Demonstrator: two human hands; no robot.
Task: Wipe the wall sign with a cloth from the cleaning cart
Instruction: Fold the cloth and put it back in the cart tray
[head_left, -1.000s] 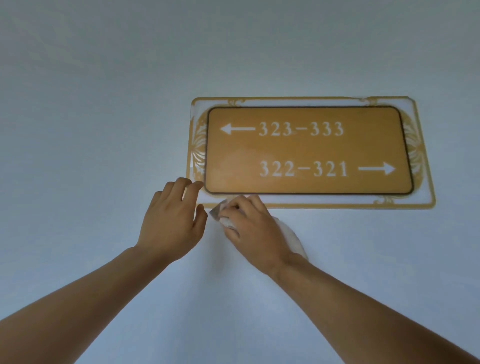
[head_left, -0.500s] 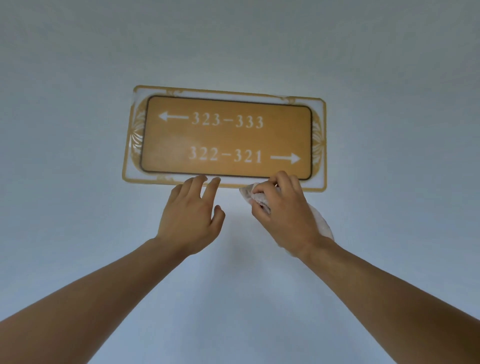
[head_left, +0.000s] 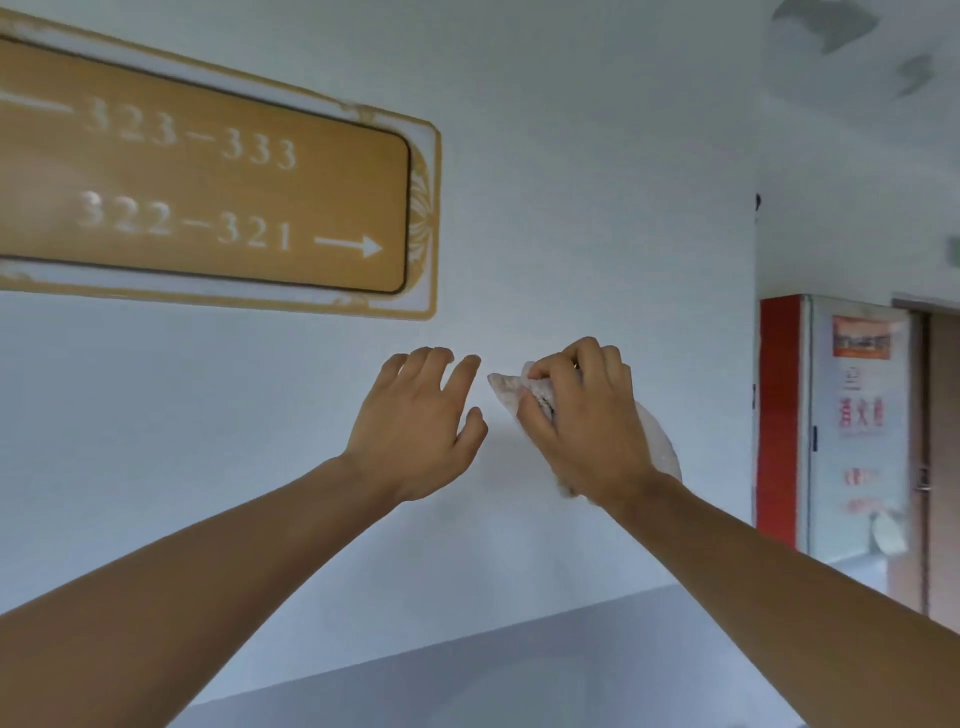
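- Looking up and to the left from both hands, you find the wall sign (head_left: 208, 182), well apart from them now, with bare wall in between.
- The wall sign is a long gold plate. Its long side runs left to right, tipping a little down toward the right in this view, and its left end goes off the edge of the picture.
- The nearest part of the wall sign to the hands is its lower right corner, up and left of the fingers.
- The left hand (head_left: 415, 431) is the nearer one to the wall sign. Its fingers are spread and loose, and it holds nothing. I cannot tell if the fingertips touch the wall.
- The right hand (head_left: 587, 426) is just beside the left hand, on its right, with a small gap between them. Its fingers are curled tight round a white cloth (head_left: 506, 388), bunched up, with a bit poking out toward the left hand and more showing behind the wrist.
- To wipe more, I think the right hand would need to carry the cloth up and left, back onto the plate.
- Far off to the right of the right hand stands a red fire cabinet (head_left: 779, 415) with a glass door.
- Counting: one wall sign, one cloth, two hands, one red fire cabinet. No cleaning cart shows here.
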